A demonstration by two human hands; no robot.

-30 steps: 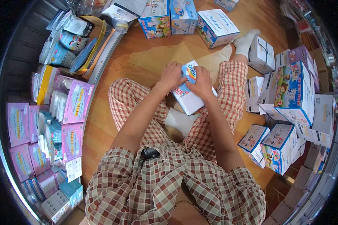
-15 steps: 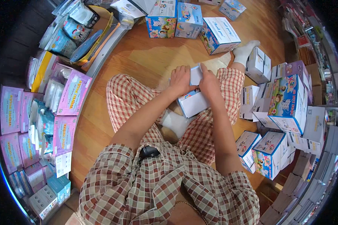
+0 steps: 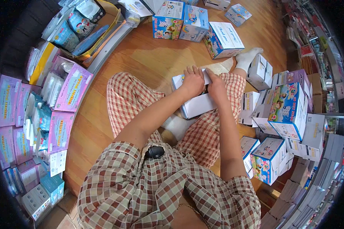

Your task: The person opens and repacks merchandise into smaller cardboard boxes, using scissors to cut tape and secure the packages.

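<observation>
Between your legs, your left hand lies across the white carton; your right hand rests on its right side. I cannot tell whether either grips. Uneven pressure could crease the card or skew the carton.

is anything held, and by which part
A white box: left hand over its far part, right hand along its right side. Whether they grip or press is unclear.
</observation>
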